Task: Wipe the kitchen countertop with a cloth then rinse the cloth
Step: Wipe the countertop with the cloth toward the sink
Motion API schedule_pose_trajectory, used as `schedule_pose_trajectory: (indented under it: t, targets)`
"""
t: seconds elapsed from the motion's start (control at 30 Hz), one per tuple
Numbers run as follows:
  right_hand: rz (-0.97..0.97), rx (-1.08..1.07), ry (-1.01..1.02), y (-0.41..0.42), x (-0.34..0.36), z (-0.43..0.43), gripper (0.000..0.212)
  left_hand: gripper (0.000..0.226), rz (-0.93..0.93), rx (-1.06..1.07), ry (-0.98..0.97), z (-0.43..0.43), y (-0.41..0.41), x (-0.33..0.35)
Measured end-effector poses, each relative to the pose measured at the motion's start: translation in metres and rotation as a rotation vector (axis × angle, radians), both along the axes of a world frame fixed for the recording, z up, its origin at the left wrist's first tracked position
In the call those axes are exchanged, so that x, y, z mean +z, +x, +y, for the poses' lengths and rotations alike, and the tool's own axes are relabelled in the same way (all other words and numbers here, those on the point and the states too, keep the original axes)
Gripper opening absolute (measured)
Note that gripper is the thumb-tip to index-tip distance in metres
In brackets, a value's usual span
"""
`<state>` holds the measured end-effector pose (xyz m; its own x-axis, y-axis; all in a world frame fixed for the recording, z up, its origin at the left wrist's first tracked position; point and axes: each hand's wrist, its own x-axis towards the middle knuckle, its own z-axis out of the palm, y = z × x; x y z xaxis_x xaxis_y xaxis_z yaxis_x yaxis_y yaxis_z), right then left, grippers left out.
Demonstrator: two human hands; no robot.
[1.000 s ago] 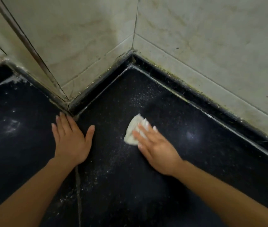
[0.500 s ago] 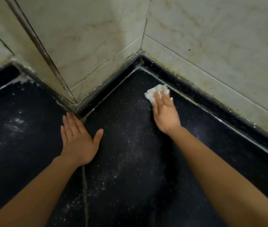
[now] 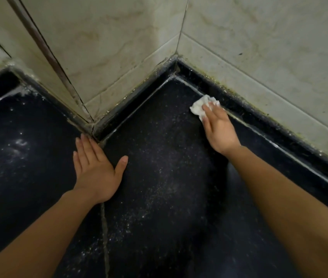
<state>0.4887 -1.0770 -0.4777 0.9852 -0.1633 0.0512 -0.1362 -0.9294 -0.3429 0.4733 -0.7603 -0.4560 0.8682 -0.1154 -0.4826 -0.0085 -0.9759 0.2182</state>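
The person leans over a dark, speckled countertop (image 3: 159, 197) that runs into a tiled corner. The right hand (image 3: 219, 127) reaches toward the far right, its palm down and its fingers (image 3: 209, 109) laid flat and close together on a small white cloth (image 3: 198, 108). The cloth is crumpled and pressed against the counter, touching the pale seam where the flat surface meets the raised black edge strip (image 3: 279, 125) below the wall tiles (image 3: 259, 47). Part of the cloth sticks out beyond the fingertips on the far and left sides; the rest lies hidden under the hand.

The left hand (image 3: 97, 169) lies flat on the counter at the near left, well apart from the cloth. Its fingers are straight and held together, and the thumb is spread out to the right. The fingertips point toward the protruding tiled wall corner (image 3: 87, 115) and sit just beside its base.

Pale dust or powder (image 3: 155, 183) is scattered across the counter between the two arms, and a fainter patch (image 3: 18, 145) shows on the far left. A grout joint (image 3: 105, 237) runs toward the near edge from under the left wrist.
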Motion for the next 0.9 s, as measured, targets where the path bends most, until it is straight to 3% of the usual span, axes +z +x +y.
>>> schedule_pose_trajectory:
  t: [0.13,0.27,0.37,0.43,0.53,0.67,0.77,0.9]
  targets:
    - [0.010,0.058,0.062,0.038,-0.004,0.050,0.046,0.099,0.002,0.006,0.005,-0.002,0.000,0.000]
    - [0.008,0.449,0.124,0.020,0.000,0.098,0.045,0.101,0.014,0.012,0.008,-0.001,0.001,0.002]
    - [0.029,0.639,0.025,0.000,0.003,0.071,0.043,0.101,0.001,0.016,0.005,-0.001,0.001,0.001]
    - [0.033,0.564,-0.010,0.006,0.004,0.039,0.045,0.100,-0.012,0.010,0.006,-0.001,0.001,0.000]
    - [0.013,0.286,0.017,0.037,-0.001,0.015,0.044,0.098,-0.028,0.008,0.018,-0.001,0.001,-0.002]
    - [0.007,0.046,0.089,0.078,-0.006,0.053,0.043,0.097,-0.033,0.010,0.023,-0.001,0.001,-0.003]
    - [-0.062,0.258,0.170,0.061,-0.006,0.089,0.048,0.097,-0.030,0.011,0.018,-0.001,0.001,-0.002]
    - [0.010,0.667,0.165,-0.003,0.001,0.094,0.043,0.097,-0.043,0.021,-0.007,-0.001,0.000,-0.002]
